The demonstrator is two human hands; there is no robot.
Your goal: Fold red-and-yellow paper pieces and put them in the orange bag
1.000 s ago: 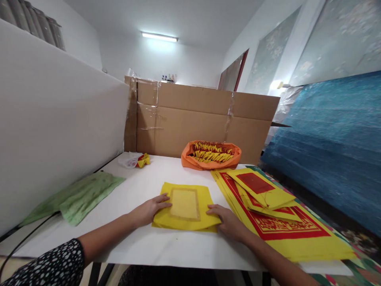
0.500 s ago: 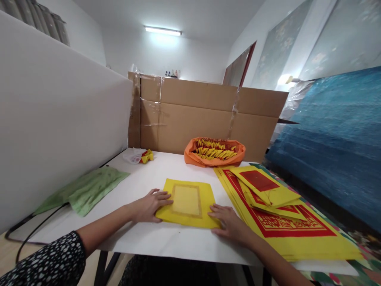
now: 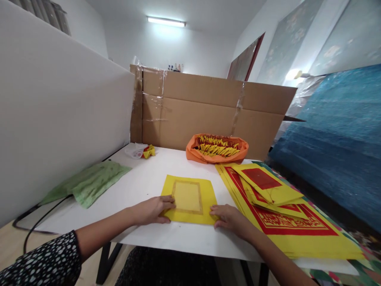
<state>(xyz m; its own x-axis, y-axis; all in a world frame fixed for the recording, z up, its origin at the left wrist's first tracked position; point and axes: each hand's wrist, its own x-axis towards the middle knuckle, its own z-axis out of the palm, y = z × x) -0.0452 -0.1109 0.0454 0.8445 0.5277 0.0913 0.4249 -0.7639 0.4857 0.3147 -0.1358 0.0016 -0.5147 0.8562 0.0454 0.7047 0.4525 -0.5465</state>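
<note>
A yellow sheet (image 3: 187, 198) with a paler framed rectangle in its middle lies on the white table, between my hands. My left hand (image 3: 154, 209) rests on its lower left edge, thumb below and fingers together on the paper. At the sheet's right edge, my right hand (image 3: 228, 217) has its fingertips on the paper and its thumb near the lower right corner. Both hands hold the sheet by its sides. Further right lies a stack of larger yellow sheets (image 3: 315, 246) with red print, with smaller yellow pieces (image 3: 285, 194) on top.
An orange bag (image 3: 202, 159) full of folded yellow and red pieces stands at the back, before a cardboard panel (image 3: 190, 115). A green cloth (image 3: 92, 182) and a black cable lie left. A clear plastic bag (image 3: 135, 151) sits back left.
My left hand has shifted slightly right, further over the sheet's lower left edge, and its fingers have drawn together. My right hand's thumb has moved closer to its fingers. The view has shifted slightly.
</note>
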